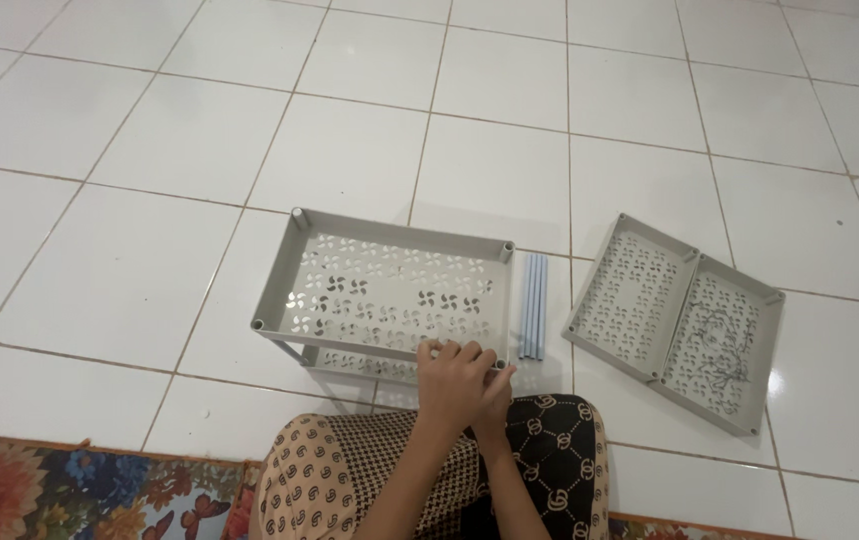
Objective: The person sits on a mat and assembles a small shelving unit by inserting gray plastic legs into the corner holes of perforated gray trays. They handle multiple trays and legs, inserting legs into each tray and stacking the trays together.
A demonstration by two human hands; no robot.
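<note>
At the near right corner of the grey perforated shelf tray (390,285), both hands (462,378) together gripping its rim, blue rods (534,305) just right, two loose trays (675,320) beyond.

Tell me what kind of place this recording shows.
Probably a room in a home: a white tiled floor, a floral rug at its edge, and grey plastic shelf trays being handled on the floor.

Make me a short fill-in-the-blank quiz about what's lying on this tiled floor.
1. Both hands meet at the near right ____ of the grey shelf tray.
2. The blue rods lie just to the ____ of that tray.
3. Further right lie ____ more perforated trays, side by side.

Missing words: corner; right; two
</note>
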